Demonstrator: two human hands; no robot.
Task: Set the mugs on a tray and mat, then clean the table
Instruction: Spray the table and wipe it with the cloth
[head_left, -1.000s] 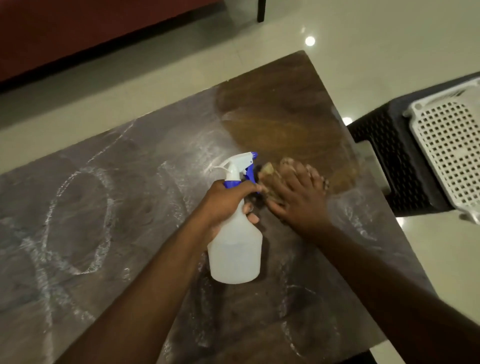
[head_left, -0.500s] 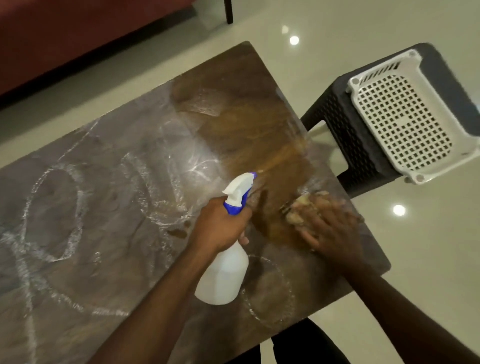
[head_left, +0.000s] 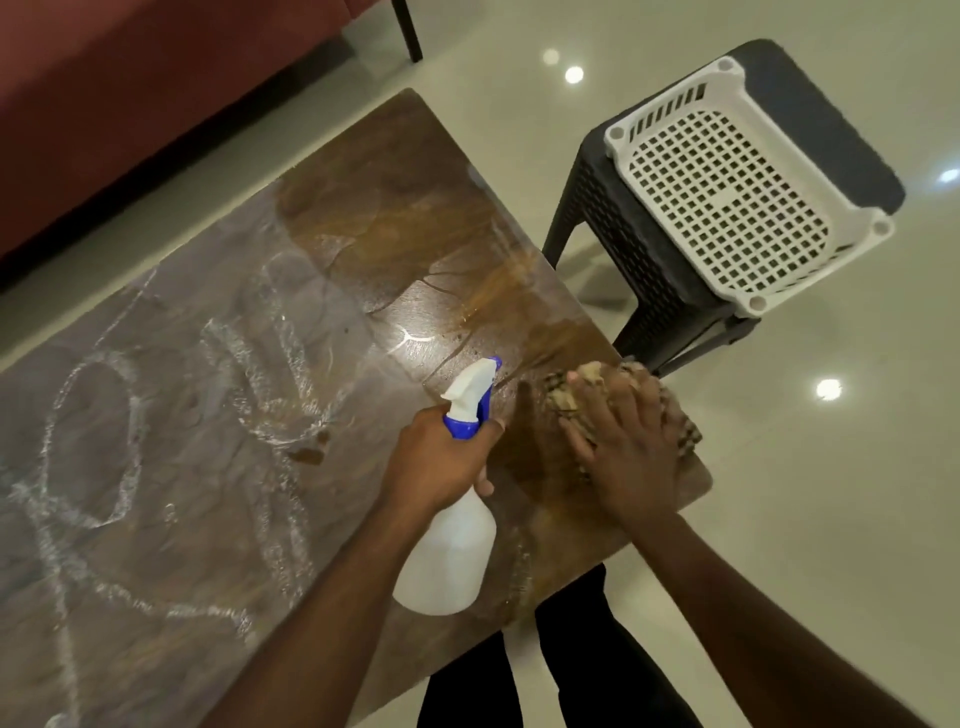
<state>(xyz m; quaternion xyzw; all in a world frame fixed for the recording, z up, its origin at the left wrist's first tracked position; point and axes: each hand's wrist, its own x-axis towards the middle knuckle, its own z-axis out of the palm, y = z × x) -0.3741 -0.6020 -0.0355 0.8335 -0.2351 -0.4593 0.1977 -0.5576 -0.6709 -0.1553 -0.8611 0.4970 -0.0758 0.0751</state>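
The brown table (head_left: 395, 218) takes up most of the view, with loopy white foam trails (head_left: 93, 431) all over the part left of the grip. The stretch beyond the hands, toward the far corner, looks darker and shiny wet.

Off to the right of the table, past the right hand, there's a dark plastic stool (head_left: 613, 208) with a white perforated basket (head_left: 727, 197) sitting on top of it, on a glossy pale floor (head_left: 831, 519). A reddish sofa (head_left: 130, 104) runs along the far side, way beyond the hands. The person's dark trousers (head_left: 571, 675) show below the near table edge, between the two forearms.

The left hand (head_left: 436, 462) is wrapped around the neck of a white spray bottle (head_left: 452, 556), fingers curled tight round it just under the blue-and-white trigger head (head_left: 470, 400). The nozzle points away from the person, and the bottle body hangs back toward them over the table. I can't tell if it's touching the surface.

The right hand (head_left: 628, 447) is just right of the bottle, fingers spread pretty flat and pressing down on a crumpled tan patterned cloth (head_left: 566, 395). The cloth sits on the tabletop right by the table's near right corner, poking out past the fingertips and out the right side of the hand.
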